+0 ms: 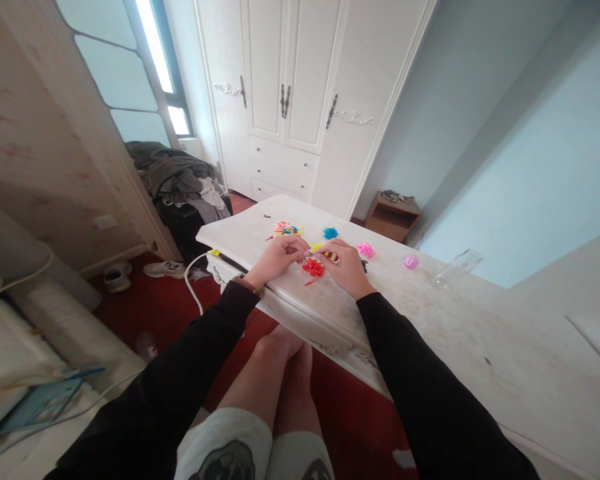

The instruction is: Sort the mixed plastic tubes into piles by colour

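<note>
Down below, your bare knees (275,350) stood at the near edge of the white desk (405,320). Above it, your left hand (279,257) and right hand (347,268) met, thumbs and forefingers drawn close together; you could not tell what, if anything, they pinched, since it was too small to make out. Just under your fingers lay the red pile (313,268) of small pieces, with one strip apart from it, toward you. Yellow pieces (318,247) showed between and behind your hands, and a black thing (364,265) peeked out beside your right one. Farther across lay a mixed-colour pile (287,229) to your left, a blue pile (330,233) and a pink pile (366,250). A clear glass (459,267) stood off to your right. Beyond the desk rose a white wardrobe (305,67).
</note>
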The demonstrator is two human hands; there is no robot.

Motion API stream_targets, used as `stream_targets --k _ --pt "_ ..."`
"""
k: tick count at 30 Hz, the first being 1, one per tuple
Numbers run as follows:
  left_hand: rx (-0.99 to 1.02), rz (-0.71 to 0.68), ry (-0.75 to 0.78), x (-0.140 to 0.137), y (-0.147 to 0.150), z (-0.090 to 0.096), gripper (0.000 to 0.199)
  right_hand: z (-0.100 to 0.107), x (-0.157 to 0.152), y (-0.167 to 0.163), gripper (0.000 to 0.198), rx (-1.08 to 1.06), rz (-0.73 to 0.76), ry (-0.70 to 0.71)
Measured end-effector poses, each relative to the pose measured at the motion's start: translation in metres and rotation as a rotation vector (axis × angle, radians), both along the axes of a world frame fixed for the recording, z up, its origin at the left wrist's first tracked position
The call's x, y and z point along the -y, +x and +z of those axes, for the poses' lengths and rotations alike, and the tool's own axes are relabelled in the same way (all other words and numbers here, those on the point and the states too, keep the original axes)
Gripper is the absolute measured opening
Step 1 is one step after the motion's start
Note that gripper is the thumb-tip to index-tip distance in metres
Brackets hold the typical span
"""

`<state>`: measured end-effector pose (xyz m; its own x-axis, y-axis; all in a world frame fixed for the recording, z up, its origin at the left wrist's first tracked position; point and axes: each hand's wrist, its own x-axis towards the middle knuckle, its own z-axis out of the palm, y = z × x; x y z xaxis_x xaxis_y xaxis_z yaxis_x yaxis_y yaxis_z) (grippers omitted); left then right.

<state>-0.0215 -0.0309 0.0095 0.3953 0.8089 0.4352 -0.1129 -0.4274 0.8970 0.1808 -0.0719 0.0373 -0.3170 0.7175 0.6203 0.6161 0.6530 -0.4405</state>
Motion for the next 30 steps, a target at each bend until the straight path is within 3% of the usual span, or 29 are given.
stream_targets --k 12,20,27,30 --pt "-0.105 0.049 0.082 0.003 0.000 0.001 0.027 0.002 0.002 0.000 0.013 -0.075 -0.041 -0.030" --pt "0.009 0.066 0.054 0.008 -0.001 0.007 0.026 0.009 0.003 -0.001 0.012 -0.118 -0.033 -0.040" --pt "0.183 0.198 -0.044 0.004 -0.001 0.006 0.026 0.019 -0.002 0.014 0.008 -0.429 -0.340 0.117" --pt "0.132 0.169 -0.051 0.005 0.001 0.006 0.028 0.014 0.001 0.008 0.011 -0.290 -0.192 0.040"
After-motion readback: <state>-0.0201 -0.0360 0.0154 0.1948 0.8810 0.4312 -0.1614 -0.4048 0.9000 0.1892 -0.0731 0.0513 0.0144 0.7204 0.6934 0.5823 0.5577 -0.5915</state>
